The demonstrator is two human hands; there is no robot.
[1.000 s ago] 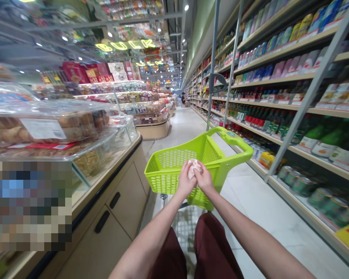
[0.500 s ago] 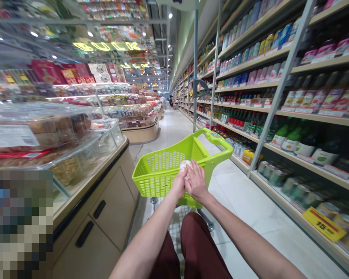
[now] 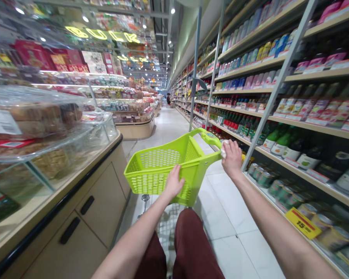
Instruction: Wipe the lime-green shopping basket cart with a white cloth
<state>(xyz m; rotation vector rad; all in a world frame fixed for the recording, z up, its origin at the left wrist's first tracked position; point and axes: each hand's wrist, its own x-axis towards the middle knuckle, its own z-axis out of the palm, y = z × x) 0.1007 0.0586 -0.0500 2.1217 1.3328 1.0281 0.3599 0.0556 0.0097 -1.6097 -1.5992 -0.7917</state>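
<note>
1. The right hand [image 3: 232, 159] has its fingers bent over a white tissue [image 3: 223, 150], at the near end of the cart's handle [image 3: 211, 139]. Tucked under the fingers, the soft tissue probably stays put between skin and handle.

2. The left hand [image 3: 174, 185] grips nothing: its fingers are loosely spread and its thumb stands apart, at the near side of the cart. Its fingertips reach the basket's upper edge, though whether they press on it or only hover is hard to tell from above. If they do press, they would help steady the cart.

3. The cart [image 3: 198, 180], bright green, stands crosswise in front of the person's legs [image 3: 190, 248], its handle toward the right, which puts both basket and handle within arm's reach.

4. Left of the cart is a cabinet [image 3: 100, 193], with clear-lidded food packs [image 3: 31, 116] above it; the clear plastic lets the food show.

5. Right of the cart, shelves [image 3: 242, 92] carry bottles [image 3: 322, 102] standing in rows, and cans [image 3: 264, 176] at the bottom. A yellow price card [image 3: 303, 223] there faces the aisle, presumably for easy reading.

6. Beyond the cart, a lit sign [image 3: 101, 34] hangs high.
</note>
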